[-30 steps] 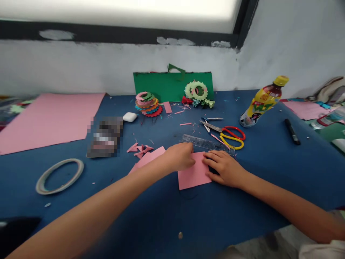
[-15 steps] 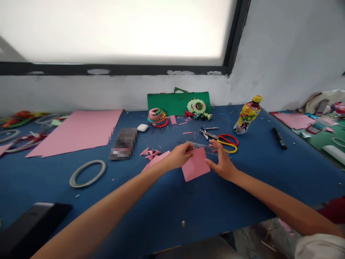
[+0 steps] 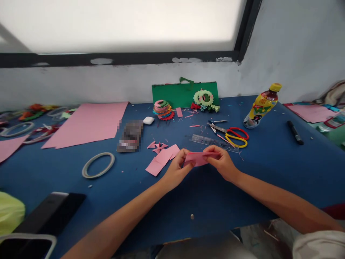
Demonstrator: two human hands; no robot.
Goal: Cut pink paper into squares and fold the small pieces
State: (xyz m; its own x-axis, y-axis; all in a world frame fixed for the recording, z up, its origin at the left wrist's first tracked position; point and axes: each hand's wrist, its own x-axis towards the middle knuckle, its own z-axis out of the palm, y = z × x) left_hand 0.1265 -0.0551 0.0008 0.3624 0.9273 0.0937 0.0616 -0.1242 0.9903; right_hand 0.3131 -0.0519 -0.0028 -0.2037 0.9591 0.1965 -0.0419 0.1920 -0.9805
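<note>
Between both hands is a piece of pink paper (image 3: 198, 158), bent over so that it shows as a narrow band. My left hand (image 3: 178, 167) pinches its left end, thumb in front. At the right end my right hand (image 3: 221, 162) grips it between thumb and fingers. Several cut pink paper pieces (image 3: 159, 162) lie just left of my left hand, with small pink scraps (image 3: 158, 146) behind them. Past the hands rest a clear ruler (image 3: 207, 141) and scissors (image 3: 229, 133) with red and yellow handles.
Pink sheets (image 3: 91, 124), a roll of tape (image 3: 98, 165) and a black box-like object (image 3: 51, 212) are on the left. A yellow-capped bottle (image 3: 262, 106) and a black marker (image 3: 295, 132) stand or lie right. Paper rings (image 3: 163, 110) sit by a green folded card (image 3: 172, 94).
My right hand has closed on the pink paper, which was a flat square in my left hand and is now bent over. The view has shifted slightly.
</note>
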